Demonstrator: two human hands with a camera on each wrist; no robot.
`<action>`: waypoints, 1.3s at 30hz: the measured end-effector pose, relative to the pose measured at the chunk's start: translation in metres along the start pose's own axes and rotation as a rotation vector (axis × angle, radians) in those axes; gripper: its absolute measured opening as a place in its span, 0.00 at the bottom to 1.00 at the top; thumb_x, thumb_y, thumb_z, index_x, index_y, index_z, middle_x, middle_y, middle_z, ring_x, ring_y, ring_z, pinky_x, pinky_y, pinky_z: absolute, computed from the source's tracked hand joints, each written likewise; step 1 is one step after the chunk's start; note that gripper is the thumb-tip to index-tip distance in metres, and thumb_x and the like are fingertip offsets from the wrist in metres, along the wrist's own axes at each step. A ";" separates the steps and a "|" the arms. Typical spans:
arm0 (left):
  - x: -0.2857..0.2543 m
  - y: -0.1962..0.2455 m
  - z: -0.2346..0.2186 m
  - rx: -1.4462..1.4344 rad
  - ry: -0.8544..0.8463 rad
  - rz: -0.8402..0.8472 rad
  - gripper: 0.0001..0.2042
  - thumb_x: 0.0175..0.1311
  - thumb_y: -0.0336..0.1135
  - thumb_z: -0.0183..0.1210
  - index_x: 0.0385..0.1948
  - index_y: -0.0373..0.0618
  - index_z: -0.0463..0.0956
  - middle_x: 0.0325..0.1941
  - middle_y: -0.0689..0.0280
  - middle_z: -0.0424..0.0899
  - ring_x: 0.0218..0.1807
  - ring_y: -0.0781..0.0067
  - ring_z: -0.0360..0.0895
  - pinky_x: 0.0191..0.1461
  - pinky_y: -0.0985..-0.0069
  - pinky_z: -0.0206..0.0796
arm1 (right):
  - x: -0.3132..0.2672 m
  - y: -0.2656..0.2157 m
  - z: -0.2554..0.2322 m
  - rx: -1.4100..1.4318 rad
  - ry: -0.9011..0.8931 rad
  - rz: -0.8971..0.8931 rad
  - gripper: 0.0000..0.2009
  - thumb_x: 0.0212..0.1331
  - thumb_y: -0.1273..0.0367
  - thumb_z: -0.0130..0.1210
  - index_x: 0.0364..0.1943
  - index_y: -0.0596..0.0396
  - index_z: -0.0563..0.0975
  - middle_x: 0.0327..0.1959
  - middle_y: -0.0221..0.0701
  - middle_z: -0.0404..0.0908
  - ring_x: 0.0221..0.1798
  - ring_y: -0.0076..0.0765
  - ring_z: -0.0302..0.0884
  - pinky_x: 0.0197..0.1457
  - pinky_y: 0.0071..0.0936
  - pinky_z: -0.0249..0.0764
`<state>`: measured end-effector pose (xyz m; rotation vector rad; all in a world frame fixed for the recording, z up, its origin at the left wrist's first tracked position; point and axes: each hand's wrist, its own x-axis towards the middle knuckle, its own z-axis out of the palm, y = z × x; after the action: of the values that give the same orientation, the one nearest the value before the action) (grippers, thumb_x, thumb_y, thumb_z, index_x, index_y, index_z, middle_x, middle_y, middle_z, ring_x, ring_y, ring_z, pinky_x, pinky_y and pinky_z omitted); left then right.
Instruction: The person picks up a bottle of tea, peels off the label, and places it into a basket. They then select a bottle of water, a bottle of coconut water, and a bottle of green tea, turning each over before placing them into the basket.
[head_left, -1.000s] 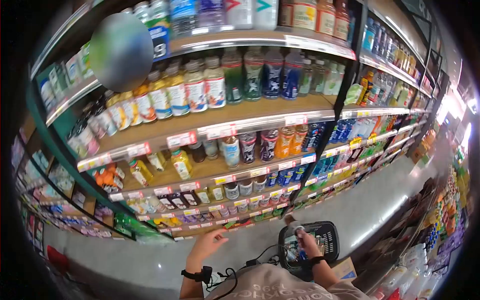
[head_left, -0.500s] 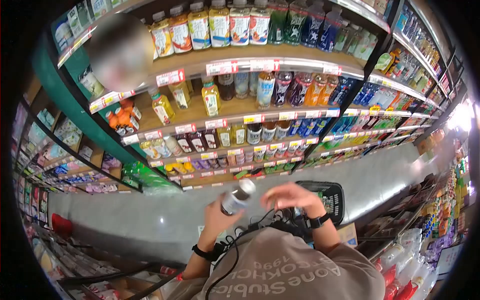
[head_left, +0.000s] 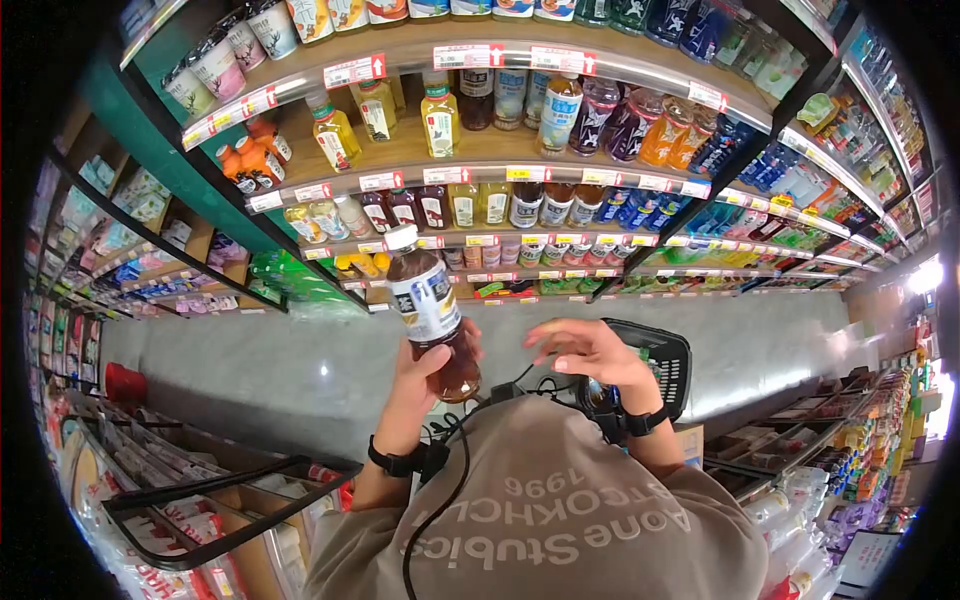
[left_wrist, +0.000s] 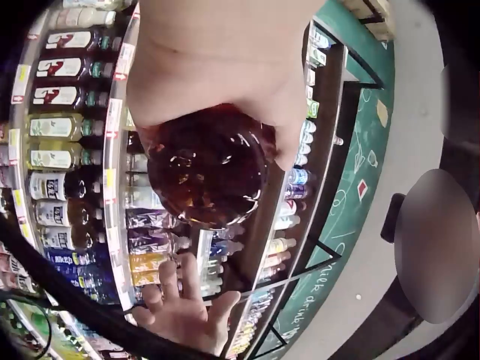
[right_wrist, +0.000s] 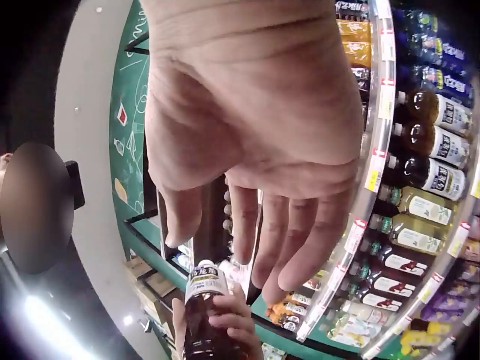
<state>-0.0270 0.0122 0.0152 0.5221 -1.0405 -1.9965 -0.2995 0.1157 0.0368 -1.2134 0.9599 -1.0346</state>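
A plastic bottle of dark brown drink [head_left: 430, 305], with a white cap and a white label, is held in my left hand [head_left: 412, 378]. Its cap leans up and to the left in the head view, and the thumb and fingers wrap round its lower half. The left wrist view looks onto the round bottle base [left_wrist: 210, 169], with the palm behind it. My right hand [head_left: 592, 350] hovers to the right of the bottle, apart from it, fingers spread and slightly bent, holding nothing. Beneath the right hand stands a black shopping basket [head_left: 683, 372], partly hidden by the arm.
Shelves of bottled drinks [head_left: 440, 125] rise in front, with price tags along their edges. A black looped frame [head_left: 200, 478] stands at lower left over packaged goods. Cables [head_left: 462, 440] hang across the shirt. A red bucket-like object [head_left: 124, 382] sits on the floor at left.
The bottle went from my right hand, over the basket, to my left hand, which then lifted and turned it label-up. My right hand let go and opened. The head view tilted downward.
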 end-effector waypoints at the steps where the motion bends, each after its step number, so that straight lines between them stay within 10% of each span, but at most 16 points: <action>1: 0.002 -0.001 0.010 -0.020 -0.001 0.003 0.33 0.61 0.47 0.66 0.63 0.34 0.66 0.45 0.54 0.83 0.42 0.59 0.85 0.48 0.64 0.79 | 0.000 -0.010 0.003 -0.005 0.005 0.005 0.22 0.65 0.73 0.62 0.63 0.59 0.75 0.59 0.34 0.80 0.52 0.30 0.80 0.58 0.33 0.78; 12: 0.007 -0.028 0.041 -0.090 -0.042 -0.084 0.28 0.60 0.43 0.67 0.57 0.35 0.69 0.44 0.56 0.84 0.41 0.62 0.86 0.46 0.67 0.80 | -0.012 -0.015 -0.008 -0.061 -0.039 -0.044 0.27 0.63 0.71 0.65 0.67 0.55 0.72 0.62 0.33 0.79 0.49 0.31 0.81 0.53 0.32 0.80; 17: 0.029 -0.041 0.067 0.050 -0.085 -0.039 0.41 0.60 0.63 0.65 0.62 0.33 0.67 0.43 0.52 0.84 0.40 0.60 0.85 0.43 0.66 0.79 | -0.009 -0.024 -0.023 -0.099 -0.036 -0.046 0.36 0.61 0.70 0.68 0.73 0.54 0.64 0.66 0.35 0.74 0.55 0.34 0.80 0.53 0.32 0.81; 25: 0.051 -0.058 0.087 -0.002 -0.106 -0.086 0.37 0.62 0.56 0.68 0.62 0.34 0.68 0.48 0.53 0.84 0.45 0.61 0.85 0.49 0.63 0.80 | -0.027 -0.018 -0.049 -0.090 -0.007 -0.096 0.42 0.61 0.65 0.68 0.78 0.49 0.56 0.70 0.37 0.67 0.56 0.37 0.80 0.50 0.31 0.81; 34: 0.076 -0.079 0.118 0.086 -0.152 -0.127 0.34 0.63 0.53 0.67 0.60 0.34 0.70 0.47 0.55 0.84 0.44 0.62 0.85 0.50 0.67 0.79 | -0.051 -0.026 -0.092 -0.072 0.040 -0.073 0.38 0.59 0.73 0.67 0.74 0.55 0.62 0.74 0.37 0.65 0.58 0.35 0.79 0.53 0.32 0.80; 39: 0.059 -0.070 0.140 0.217 -0.002 -0.196 0.31 0.63 0.46 0.69 0.62 0.39 0.68 0.44 0.58 0.84 0.43 0.69 0.84 0.48 0.69 0.78 | -0.032 -0.044 -0.103 -0.306 0.355 -0.430 0.25 0.53 0.77 0.69 0.58 0.57 0.78 0.63 0.37 0.76 0.55 0.36 0.80 0.53 0.32 0.79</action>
<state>-0.1865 0.0560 0.0385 0.7638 -1.2573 -2.0639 -0.4112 0.1182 0.0701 -1.5646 1.1911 -1.5197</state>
